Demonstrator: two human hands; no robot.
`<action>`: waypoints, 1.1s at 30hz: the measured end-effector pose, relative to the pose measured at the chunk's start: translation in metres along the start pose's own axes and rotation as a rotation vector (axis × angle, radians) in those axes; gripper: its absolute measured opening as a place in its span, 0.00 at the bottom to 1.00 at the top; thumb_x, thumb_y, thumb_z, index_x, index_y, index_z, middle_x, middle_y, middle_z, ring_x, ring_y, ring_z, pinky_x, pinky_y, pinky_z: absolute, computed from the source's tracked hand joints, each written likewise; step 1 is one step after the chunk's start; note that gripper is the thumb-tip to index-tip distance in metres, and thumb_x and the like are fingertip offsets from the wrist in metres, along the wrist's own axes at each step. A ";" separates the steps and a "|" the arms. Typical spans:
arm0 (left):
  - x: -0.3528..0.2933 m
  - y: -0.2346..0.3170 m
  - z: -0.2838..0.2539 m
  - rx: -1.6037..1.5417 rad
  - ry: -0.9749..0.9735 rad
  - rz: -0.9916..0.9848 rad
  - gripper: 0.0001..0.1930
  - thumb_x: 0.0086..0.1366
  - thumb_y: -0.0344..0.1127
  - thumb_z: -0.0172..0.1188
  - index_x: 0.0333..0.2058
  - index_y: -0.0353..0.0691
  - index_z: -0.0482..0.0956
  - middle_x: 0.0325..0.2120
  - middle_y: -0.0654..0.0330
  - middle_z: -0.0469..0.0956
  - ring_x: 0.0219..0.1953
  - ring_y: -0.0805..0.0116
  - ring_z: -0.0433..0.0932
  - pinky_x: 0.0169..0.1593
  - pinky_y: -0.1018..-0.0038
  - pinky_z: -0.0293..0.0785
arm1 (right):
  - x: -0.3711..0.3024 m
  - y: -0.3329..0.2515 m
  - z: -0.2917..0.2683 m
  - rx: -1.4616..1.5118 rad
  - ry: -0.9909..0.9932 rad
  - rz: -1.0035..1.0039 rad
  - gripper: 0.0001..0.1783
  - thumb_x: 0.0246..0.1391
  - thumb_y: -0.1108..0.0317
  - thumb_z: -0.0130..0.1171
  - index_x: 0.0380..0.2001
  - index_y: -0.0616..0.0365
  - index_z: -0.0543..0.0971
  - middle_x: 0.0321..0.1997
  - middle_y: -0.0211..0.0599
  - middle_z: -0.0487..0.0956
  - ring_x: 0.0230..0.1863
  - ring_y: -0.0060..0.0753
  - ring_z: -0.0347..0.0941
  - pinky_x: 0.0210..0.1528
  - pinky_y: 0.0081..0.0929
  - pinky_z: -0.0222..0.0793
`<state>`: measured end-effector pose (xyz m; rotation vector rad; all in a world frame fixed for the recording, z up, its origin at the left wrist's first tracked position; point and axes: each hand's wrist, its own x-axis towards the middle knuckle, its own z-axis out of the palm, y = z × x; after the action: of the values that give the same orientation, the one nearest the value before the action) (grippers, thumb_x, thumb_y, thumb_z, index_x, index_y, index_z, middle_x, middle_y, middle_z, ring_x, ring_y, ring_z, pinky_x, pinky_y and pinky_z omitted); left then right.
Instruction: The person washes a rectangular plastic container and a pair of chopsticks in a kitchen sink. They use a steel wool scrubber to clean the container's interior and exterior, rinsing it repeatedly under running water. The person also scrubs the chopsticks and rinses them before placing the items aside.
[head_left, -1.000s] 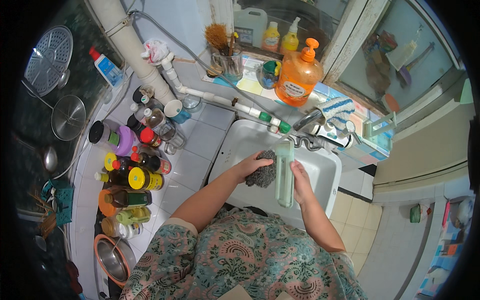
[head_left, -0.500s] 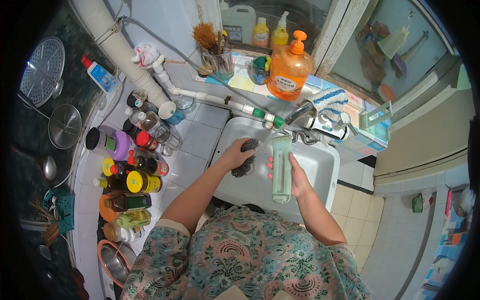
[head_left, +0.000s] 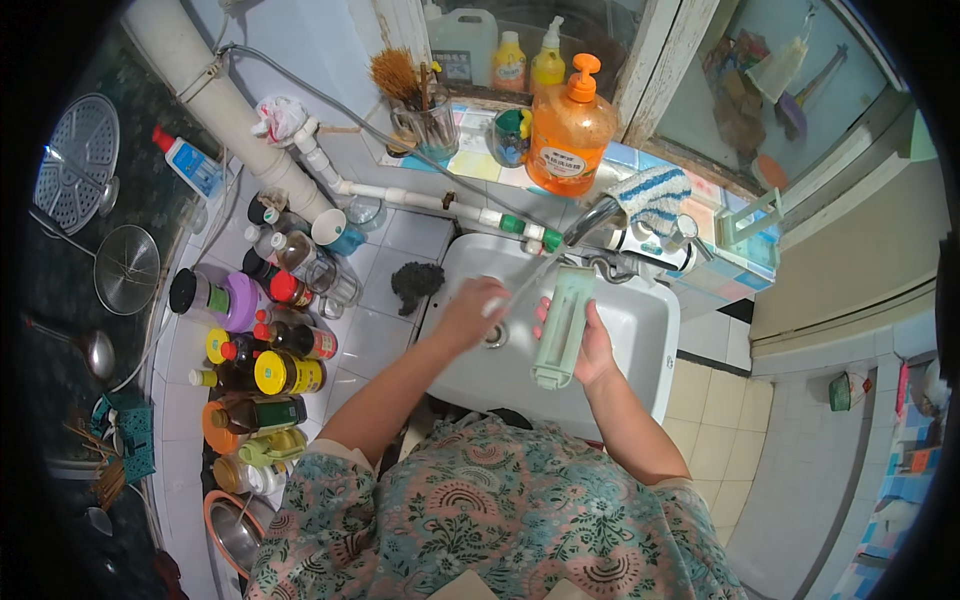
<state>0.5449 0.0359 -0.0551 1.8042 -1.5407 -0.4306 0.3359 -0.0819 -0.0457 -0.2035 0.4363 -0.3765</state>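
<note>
Over the white sink (head_left: 645,350), the right hand (head_left: 597,352) is gripping a green tray (head_left: 562,330), probably light, stiff, slippery, best held by its sides; the left hand (head_left: 468,318) is appearing blurred, grip unclear.

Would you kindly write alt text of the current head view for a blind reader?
A person's right hand holds a pale green tray over a white sink while water runs from the tap toward the blurred left hand. A dark scouring pad lies on the tiled counter left of the sink.
</note>
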 end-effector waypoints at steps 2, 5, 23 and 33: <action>0.000 0.064 0.008 -0.165 -0.183 0.115 0.17 0.51 0.44 0.63 0.39 0.45 0.77 0.51 0.62 0.66 0.52 0.57 0.63 0.54 0.58 0.60 | 0.002 -0.004 -0.007 0.047 0.005 0.026 0.38 0.58 0.37 0.34 0.58 0.57 0.61 0.57 0.39 0.66 0.58 0.38 0.62 0.57 0.43 0.61; -0.017 0.101 0.022 0.033 -0.171 0.260 0.17 0.50 0.45 0.64 0.38 0.46 0.78 0.49 0.61 0.66 0.52 0.57 0.62 0.55 0.58 0.59 | 0.002 -0.005 -0.008 -0.005 0.048 -0.020 0.39 0.57 0.36 0.32 0.58 0.57 0.61 0.57 0.39 0.67 0.57 0.38 0.62 0.57 0.42 0.61; 0.056 0.134 0.000 -0.545 -0.136 -0.097 0.12 0.58 0.37 0.59 0.37 0.37 0.73 0.42 0.57 0.70 0.40 0.67 0.72 0.45 0.72 0.68 | -0.049 -0.028 -0.042 -0.130 0.117 0.012 0.33 0.60 0.43 0.37 0.58 0.57 0.60 0.55 0.41 0.69 0.53 0.37 0.68 0.48 0.37 0.71; 0.074 0.106 0.052 -0.423 -0.200 -0.481 0.14 0.64 0.41 0.51 0.32 0.34 0.74 0.27 0.62 0.75 0.29 0.74 0.72 0.33 0.75 0.69 | -0.076 -0.037 -0.032 -0.120 0.015 0.069 0.30 0.62 0.48 0.37 0.59 0.58 0.59 0.57 0.44 0.67 0.54 0.40 0.67 0.47 0.36 0.73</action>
<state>0.4523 -0.0536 -0.0028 1.8095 -1.0171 -1.1069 0.2466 -0.0888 -0.0362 -0.3016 0.4799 -0.2850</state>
